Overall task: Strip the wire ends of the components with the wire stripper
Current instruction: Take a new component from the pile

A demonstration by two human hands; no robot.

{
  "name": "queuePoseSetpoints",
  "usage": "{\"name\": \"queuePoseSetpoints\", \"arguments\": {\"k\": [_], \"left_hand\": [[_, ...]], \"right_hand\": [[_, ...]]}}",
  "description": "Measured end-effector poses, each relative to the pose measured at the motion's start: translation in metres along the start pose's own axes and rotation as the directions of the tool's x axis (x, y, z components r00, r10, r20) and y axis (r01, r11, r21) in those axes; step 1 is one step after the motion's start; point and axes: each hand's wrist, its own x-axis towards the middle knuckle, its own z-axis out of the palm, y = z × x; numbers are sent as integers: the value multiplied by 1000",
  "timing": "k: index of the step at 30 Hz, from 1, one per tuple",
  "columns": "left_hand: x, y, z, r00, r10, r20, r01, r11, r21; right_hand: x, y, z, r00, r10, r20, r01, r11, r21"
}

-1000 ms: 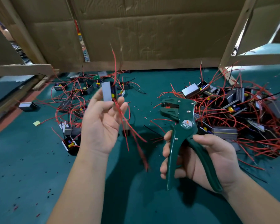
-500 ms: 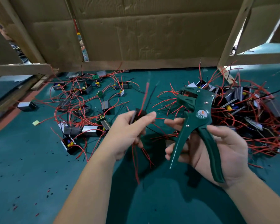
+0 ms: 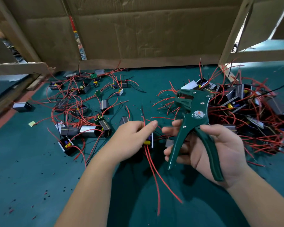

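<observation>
Teal-green table: open room only at lower left and bottom centre of frame. Cardboard walls close the upper edge. At centre, the left hand grips a component, its red wires trailing downward. Just beside it, the right hand curls round the wire stripper, head upward. Component pile at right, scattered components at left.

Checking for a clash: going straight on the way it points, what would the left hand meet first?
The left hand, gripping a component, would likely meet the fingers of the right hand on the wire stripper; depth unclear.
</observation>
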Motion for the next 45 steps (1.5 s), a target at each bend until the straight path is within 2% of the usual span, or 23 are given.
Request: {"name": "queuePoseSetpoints", "arguments": {"k": [4, 7, 9, 11, 12, 14, 17, 22, 25, 27, 31, 33, 36, 40, 42, 45], "left_hand": [[0, -7, -12, 977, -157, -144, 156, 988, -18], [2, -11, -18, 932, -195, -306, 231, 970, 83], [3, -13, -20, 910, -165, -381, 215, 972, 93], [2, -13, -20, 905, -90, -416, 130, 989, 68], [2, -11, -19, 910, -66, -410, 81, 997, 20], [3, -7, -18, 933, -78, -352, 7, 980, -199], [2, 3, -14, 971, -62, -230, -66, 858, -510], [-1, 10, -13, 981, 34, -190, -142, 794, -591], [-3, 14, -12, 998, -6, -61, -37, 727, -686], [-4, 12, -10, 1000, 8, 0, -6, 745, -667], [-5, 7, -7, 992, 89, -85, -119, 866, -486], [-6, 8, -7, 989, 106, -104, -145, 841, -522], [-6, 11, -7, 980, 123, -157, -193, 774, -603], [-7, 15, -5, 958, 174, -227, -273, 790, -548], [-8, 15, -2, 955, 199, -220, -287, 806, -518], [-8, 15, 5, 955, 231, -186, -294, 825, -483]], "right_hand": [[3, 7, 1, 995, 96, -33, -96, 995, -21], [5, 9, 1, 994, 79, -78, -84, 994, -70], [7, 8, 0, 990, 52, -132, -68, 991, -116], [8, 7, -3, 980, -5, -200, -28, 986, -164], [9, 8, -4, 973, -42, -227, -1, 983, -186], [10, 10, -6, 960, -100, -260, 39, 973, -227], [11, 12, -7, 939, -167, -301, 73, 951, -300], [14, 10, -11, 862, -313, -398, 173, 920, -351], [15, 9, -12, 836, -369, -407, 211, 900, -381], [15, 9, -12, 834, -373, -407, 211, 896, -390], [12, 4, -10, 883, -291, -369, 164, 927, -337], [9, 2, -8, 926, -208, -316, 132, 960, -246], [3, 1, -3, 986, -107, -126, 94, 990, -106], [-4, 0, 3, 992, -80, 94, 83, 996, -21], [-4, -1, 5, 988, -90, 128, 92, 996, -10], [-3, 0, 7, 991, -94, 100, 95, 995, -10]]}}
